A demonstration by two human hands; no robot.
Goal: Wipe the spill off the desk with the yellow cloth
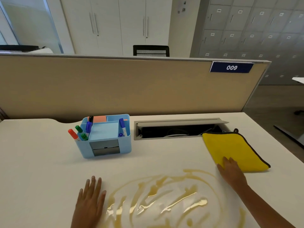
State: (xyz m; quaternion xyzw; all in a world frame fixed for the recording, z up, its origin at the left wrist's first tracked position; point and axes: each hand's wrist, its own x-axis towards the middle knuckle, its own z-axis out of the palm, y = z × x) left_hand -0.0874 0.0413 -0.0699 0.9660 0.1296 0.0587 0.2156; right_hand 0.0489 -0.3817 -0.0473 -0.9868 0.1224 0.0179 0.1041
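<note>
1. The amber spill [164,196] lies in broad swirls and loops across the near middle of the white worktop [41,162], reaching down to the bottom edge of the view at about 6 o'clock. None of it looks wiped yet — the wet streaks are glossy and unbroken.

2. The yellow cloth [233,150] lies folded and flat at roughly 2 o'clock from the spill, just beside its upper right rim but not on it. Its far corner reaches the edge of the open cable tray [172,130].

3. The right hand [228,168] rests on the cloth's near corner, fingers spread flat over the fabric rather than closed around it — touching, not yet gripping, as far as I can tell.

4. The left hand [90,198] lies open and palm-down on dry worktop at 9 o'clock of the spill, holding nothing.

5. A blue organiser [105,137] with markers stands at 11 o'clock, well clear of the liquid.

6. My judgement: the task is at its very start. Taking up the cloth and all the wiping are left.
</note>
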